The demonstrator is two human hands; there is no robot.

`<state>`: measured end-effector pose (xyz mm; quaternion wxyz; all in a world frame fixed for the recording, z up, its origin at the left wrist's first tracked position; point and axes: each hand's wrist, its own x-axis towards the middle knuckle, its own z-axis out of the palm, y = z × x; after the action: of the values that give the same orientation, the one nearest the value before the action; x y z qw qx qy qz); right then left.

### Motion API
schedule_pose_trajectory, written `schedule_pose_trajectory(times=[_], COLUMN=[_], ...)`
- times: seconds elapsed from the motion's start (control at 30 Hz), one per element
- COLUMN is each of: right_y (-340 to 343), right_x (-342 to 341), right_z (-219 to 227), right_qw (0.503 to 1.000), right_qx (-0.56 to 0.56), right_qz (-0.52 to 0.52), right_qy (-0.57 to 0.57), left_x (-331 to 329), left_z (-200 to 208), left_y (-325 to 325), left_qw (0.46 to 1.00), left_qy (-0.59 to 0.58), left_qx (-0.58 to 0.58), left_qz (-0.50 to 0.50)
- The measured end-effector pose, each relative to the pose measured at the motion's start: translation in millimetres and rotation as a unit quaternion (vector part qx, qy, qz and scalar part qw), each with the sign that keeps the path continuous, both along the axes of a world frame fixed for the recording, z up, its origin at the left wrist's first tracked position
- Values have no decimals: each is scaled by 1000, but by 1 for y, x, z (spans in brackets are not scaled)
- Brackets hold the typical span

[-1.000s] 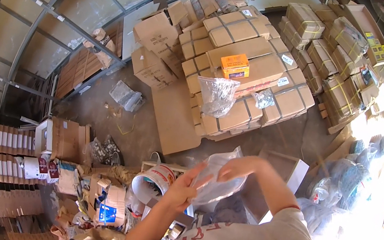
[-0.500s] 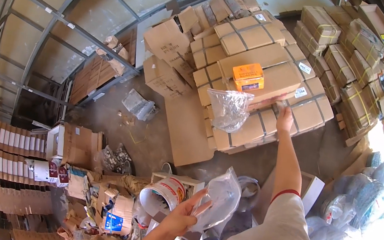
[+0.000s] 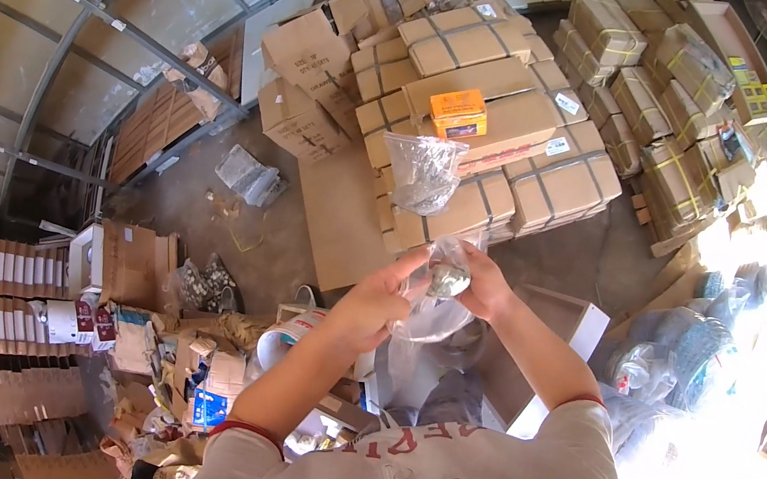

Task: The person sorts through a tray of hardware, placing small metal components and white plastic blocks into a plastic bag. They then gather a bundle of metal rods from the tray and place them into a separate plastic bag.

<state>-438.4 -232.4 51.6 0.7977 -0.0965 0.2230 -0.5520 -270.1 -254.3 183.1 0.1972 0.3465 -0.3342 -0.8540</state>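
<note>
In front of my body, my left hand (image 3: pixel 378 305) grips a clear plastic bag (image 3: pixel 430 324), fingers closed on its left side near the top. My right hand (image 3: pixel 487 285) is at the bag's mouth, its fingers closed around a small greyish packet (image 3: pixel 448 281) in shiny clear wrapping. Whether the packet is inside the bag or just over its opening, I cannot tell. Beyond my hands, another clear bag (image 3: pixel 423 175) with greyish contents lies on strapped cardboard cartons (image 3: pixel 566 179). An orange box (image 3: pixel 458 113) sits on top of these cartons.
More strapped cartons (image 3: pixel 674 171) are stacked at the far right. A flat cardboard sheet (image 3: pixel 332 216) lies left of the pile. Below my left forearm are a white bucket (image 3: pixel 280 344) and cluttered cardboard. A white-edged box (image 3: pixel 573 347) stands by my right arm; wrapped bundles (image 3: pixel 678 360) lie beyond.
My right hand has come back from the cartons to the bag, with the greyish packet in it. My left hand has raised the bag forward to meet it. The view has shifted slightly.
</note>
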Motion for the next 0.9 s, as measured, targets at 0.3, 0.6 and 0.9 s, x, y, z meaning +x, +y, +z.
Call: schedule_pose_trajectory(times=[0.3,0.6,0.9], right_y=[-22,-123,-164], right_x=[-59,-109,-122], right_z=[47,72,-86], right_qw=[569,439,421], right_qx=[-240,-162,-85], right_qz=[313,171,99], right_qy=[721,867,897], left_x=[-84,-100,-46], left_z=[76,105,-32], left_y=[-57,-175,-164], left_qw=[988,957,884], left_qy=[94,-16,-147], left_qx=[-87,-267,-410], left_qz=[-91,-110,168])
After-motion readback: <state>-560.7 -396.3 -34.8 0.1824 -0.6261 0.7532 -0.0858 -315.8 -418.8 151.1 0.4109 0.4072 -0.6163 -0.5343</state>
